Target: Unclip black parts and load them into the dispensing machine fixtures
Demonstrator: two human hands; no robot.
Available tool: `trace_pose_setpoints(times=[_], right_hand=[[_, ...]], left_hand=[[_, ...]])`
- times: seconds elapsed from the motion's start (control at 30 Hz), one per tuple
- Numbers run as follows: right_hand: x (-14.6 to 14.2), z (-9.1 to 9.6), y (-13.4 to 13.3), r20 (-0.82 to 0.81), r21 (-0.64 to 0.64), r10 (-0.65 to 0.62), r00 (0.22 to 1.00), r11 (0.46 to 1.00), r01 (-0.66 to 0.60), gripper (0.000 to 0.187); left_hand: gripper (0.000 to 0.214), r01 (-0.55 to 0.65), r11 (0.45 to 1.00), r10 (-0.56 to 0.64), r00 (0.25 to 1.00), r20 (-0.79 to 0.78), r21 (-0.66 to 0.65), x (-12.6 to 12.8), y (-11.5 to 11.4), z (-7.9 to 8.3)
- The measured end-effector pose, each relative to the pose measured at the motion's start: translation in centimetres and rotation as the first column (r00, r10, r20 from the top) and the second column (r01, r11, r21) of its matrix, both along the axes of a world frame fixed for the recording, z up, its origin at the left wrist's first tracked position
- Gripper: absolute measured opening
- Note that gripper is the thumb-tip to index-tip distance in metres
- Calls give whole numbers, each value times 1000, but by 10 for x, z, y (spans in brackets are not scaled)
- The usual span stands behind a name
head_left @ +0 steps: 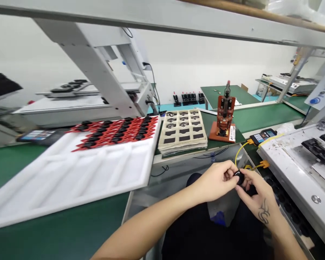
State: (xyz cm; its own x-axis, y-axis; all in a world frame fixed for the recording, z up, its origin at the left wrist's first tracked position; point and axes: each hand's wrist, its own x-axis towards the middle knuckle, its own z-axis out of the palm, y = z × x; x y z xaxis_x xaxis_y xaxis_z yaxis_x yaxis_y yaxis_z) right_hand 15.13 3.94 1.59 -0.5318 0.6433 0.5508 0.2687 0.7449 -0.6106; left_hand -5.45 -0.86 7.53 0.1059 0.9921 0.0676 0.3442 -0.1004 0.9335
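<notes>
Green bench beyond; round black part between left hand and right hand, both pinching it.

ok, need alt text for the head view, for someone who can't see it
A person's left hand and right hand hold a small round black part between their fingers. Ahead are a stack of beige trays and a reddish-brown fixture. To the left, a white tray holds rows of red-and-black pieces.
</notes>
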Motion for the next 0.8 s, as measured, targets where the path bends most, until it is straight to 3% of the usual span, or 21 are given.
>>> trace_pose_setpoints(times=[0.13,0.23,0.33,0.43,0.53,0.63,0.73,0.8], right_hand=[[-22,5,15,-37,-17,43,998,999,-43,38],[-45,10,24,-93,-75,98,991,992,-105,42],[-78,13,24,-153,-150,199,968,963,-222,46],[-115,10,14,-177,-224,352,919,895,-386,49],[-146,1,0,-148,-243,508,849,813,-529,53],[-174,-7,-16,-99,-223,670,736,706,-672,52],[-201,-6,-39,-47,-146,816,576,564,-813,41],[-221,2,-61,10,-87,914,405,404,-911,35]], left_hand=[[7,7,998,4,982,-190,55,-23,0,23],[18,-3,994,55,872,-486,107,-43,-11,57],[27,-168,969,245,736,-631,180,-66,-41,93],[22,-363,897,436,634,-639,252,-88,-98,121],[15,-603,754,614,506,-606,262,-100,-182,135],[7,-827,520,730,299,-614,215,-97,-273,133],[19,-950,277,809,151,-569,141,-81,-343,113],[23,-981,192,881,155,-447,39,-67,-369,92]])
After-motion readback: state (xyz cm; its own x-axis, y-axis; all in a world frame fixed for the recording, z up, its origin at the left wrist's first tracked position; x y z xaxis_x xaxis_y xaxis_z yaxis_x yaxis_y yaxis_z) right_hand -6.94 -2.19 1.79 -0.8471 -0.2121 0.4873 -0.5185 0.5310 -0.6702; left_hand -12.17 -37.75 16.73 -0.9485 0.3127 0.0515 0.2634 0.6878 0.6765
